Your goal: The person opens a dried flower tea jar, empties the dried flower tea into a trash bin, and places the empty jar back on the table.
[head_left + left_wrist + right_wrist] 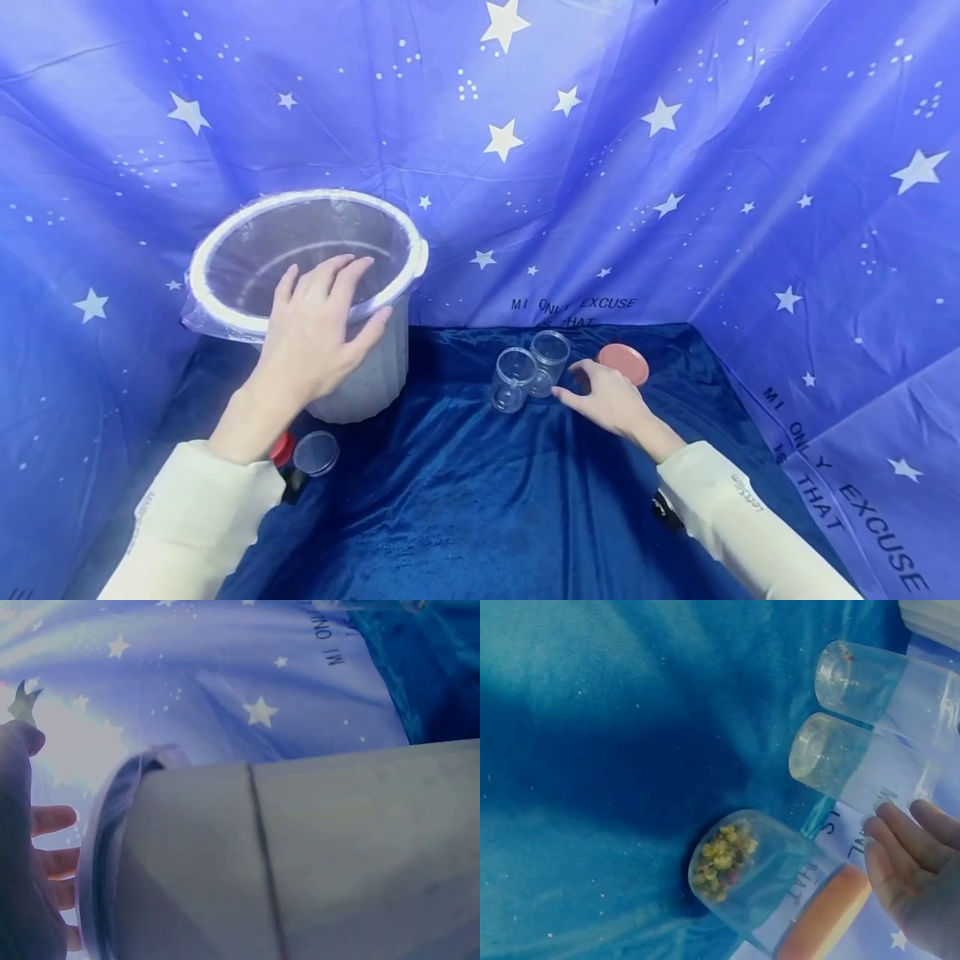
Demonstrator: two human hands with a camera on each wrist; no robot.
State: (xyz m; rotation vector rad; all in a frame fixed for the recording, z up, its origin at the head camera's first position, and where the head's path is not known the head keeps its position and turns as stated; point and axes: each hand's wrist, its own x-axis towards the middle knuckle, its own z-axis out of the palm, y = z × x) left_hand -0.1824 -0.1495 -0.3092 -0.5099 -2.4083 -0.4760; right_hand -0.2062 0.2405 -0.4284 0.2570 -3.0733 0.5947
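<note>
Jar, clear, cylindrical and plastic-looking (551,354), upright just left of the right hand (611,398)

Placed close off the right fingertips, toward the person's left, with the long axis vertical; by judgement, best met from the side, across that axis. Far nearer to the right hand than to the left hand (303,337), well away over the mouth of a tall, white, ribbed bin (375,375) lined with a clear plastic bag (198,317). Parted fingers on the right, thumb and forefinger moderately spread toward the jar's wall, with nothing held; cannot tell whether touching. Loosely spread, slightly bent fingers on the left, with no hold on anything visible; cannot tell whether resting on the rim.

Standing on dark-blue, velvety cloth (420,517). Transparent all round, with a ridged, lidless mouth facing up and a slightly cloudy look at the base. Just beside, on the side away from the right fingers, a second clear, lidless cylindrical jar (513,379), with a few reddish specks at the base in the right wrist view. Beyond the right hand, on the other side, a clear jar of dried yellow blossoms (724,859) under a round, orange-pink lid (623,363). Near the foot of the bin, by the left sleeve, a red, cap-like piece (282,450) and a clear, round-topped piece (316,450), too indistinct to name.
</note>
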